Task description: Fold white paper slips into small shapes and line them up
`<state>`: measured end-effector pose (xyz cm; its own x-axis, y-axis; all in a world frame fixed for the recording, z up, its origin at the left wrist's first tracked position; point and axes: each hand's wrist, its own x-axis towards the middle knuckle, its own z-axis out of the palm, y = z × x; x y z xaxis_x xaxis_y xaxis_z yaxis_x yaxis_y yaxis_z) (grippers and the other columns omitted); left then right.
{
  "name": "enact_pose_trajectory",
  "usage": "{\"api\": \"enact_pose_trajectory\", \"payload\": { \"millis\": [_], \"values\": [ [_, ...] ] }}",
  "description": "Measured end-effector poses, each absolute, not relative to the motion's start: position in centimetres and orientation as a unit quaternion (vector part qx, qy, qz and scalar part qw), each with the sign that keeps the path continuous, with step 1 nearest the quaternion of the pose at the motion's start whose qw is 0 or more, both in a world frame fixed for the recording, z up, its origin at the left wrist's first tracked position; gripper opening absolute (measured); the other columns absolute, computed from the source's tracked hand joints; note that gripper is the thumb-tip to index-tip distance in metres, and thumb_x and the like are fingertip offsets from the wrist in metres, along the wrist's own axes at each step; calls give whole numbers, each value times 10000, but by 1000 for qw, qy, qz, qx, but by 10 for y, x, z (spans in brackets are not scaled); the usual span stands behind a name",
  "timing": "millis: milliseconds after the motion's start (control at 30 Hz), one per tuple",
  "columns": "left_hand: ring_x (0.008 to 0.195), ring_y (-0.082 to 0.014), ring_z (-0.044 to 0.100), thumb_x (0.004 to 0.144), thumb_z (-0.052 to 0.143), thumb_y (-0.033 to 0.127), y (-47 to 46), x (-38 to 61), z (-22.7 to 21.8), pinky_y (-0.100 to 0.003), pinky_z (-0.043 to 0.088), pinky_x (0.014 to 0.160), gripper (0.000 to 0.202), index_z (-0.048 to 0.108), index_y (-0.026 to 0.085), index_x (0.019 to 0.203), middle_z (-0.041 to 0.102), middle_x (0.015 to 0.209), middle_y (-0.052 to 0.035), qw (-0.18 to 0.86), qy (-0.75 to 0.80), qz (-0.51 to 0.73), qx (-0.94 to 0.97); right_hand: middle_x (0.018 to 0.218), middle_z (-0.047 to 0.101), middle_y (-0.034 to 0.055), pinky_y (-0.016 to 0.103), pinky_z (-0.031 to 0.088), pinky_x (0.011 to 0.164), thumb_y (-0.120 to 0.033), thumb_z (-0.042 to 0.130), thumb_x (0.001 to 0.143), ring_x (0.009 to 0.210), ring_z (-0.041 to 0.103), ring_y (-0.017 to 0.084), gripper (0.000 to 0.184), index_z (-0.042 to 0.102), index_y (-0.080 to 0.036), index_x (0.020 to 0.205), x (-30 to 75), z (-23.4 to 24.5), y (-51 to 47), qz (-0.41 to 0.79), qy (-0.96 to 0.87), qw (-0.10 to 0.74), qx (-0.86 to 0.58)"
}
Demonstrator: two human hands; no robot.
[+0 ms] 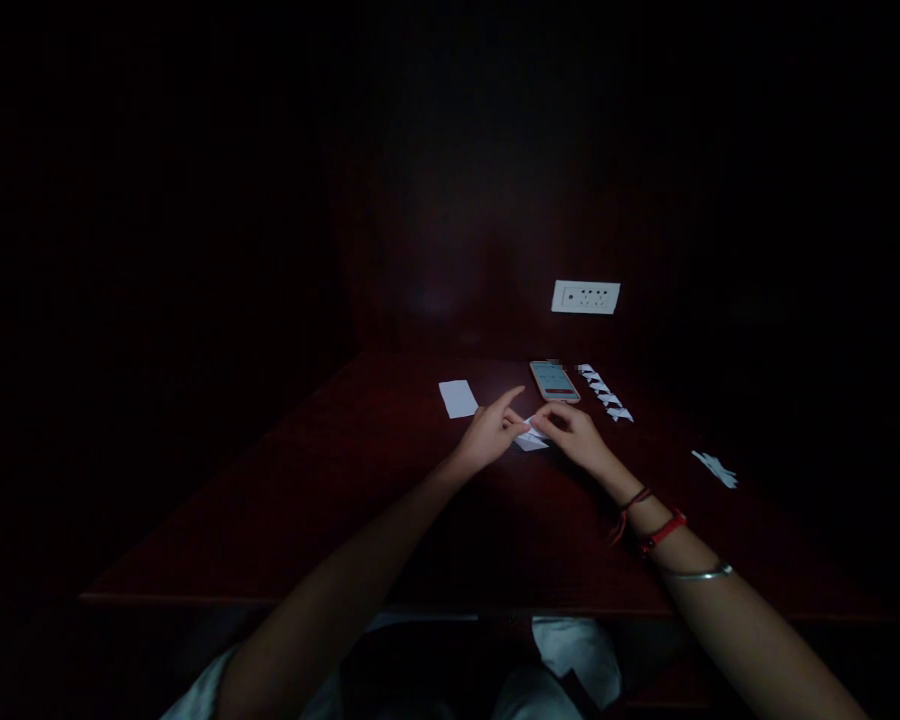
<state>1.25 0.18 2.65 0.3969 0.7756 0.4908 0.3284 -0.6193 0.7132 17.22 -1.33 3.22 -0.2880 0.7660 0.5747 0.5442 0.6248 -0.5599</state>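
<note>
As rm (pixel 450 270) is dim, ppr (pixel 532 442), red tbl (pixel 307 470)

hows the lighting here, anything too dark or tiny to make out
Head view: corners sunk to near black, light centred around the left hand and right hand; head view: white sheet and socket plate stand out bright; head view: fine details of the folded paper and phone too small to make out.

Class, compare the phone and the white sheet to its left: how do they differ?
The phone shows a lit screen with markings; the sheet looks plain white. The phone's corners are rounded, the sheet's sharp. Both lie on the table.
</note>
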Motion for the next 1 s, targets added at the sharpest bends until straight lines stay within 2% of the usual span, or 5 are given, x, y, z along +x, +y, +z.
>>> {"api": "enact_pose_trajectory", "payload": {
  "millis": [167, 300, 500, 700, 1000],
  "values": [
    [643, -89, 557, 690, 504, 127, 2, 13, 26, -211, 434, 637, 558, 284, 191, 1199, 593, 719, 13, 257, 358, 414, 797, 711, 600, 21, 219, 375, 560, -322, 460, 712, 610, 509, 116, 228, 585, -156, 805, 179, 30, -12, 148, -814, 381, -414],
    [612, -84, 556, 680, 503, 123, 0, 15, 24, -198, 441, 591, 563, 281, 185, 1194, 582, 727, 7, 268, 348, 416, 796, 675, 602, 21, 222, 377, 577, -315, 419, 739, 605, 514, 119, 240, 597, -156, 769, 181, 30, -14, 119, -816, 371, -427],
    [634, -94, 559, 665, 506, 124, -1, 16, 23, -205, 450, 593, 558, 297, 180, 1180, 576, 730, 2, 259, 349, 417, 798, 693, 596, 18, 217, 373, 572, -318, 419, 741, 608, 515, 116, 229, 566, -165, 828, 177, 29, -15, 116, -816, 377, -423],
    [651, -98, 556, 664, 500, 123, -2, 19, 25, -224, 444, 634, 533, 316, 189, 1159, 581, 740, 6, 242, 363, 413, 800, 699, 569, 23, 226, 360, 604, -263, 416, 738, 648, 492, 120, 171, 551, -160, 718, 172, 31, -17, 68, -815, 399, -415],
    [745, -110, 538, 673, 489, 131, -3, 18, 24, -241, 408, 726, 526, 307, 201, 1162, 587, 774, 21, 200, 366, 391, 820, 671, 535, 15, 221, 346, 589, -252, 392, 749, 616, 466, 113, 150, 500, -157, 708, 175, 26, -10, 63, -810, 398, -426]
  ]
}}
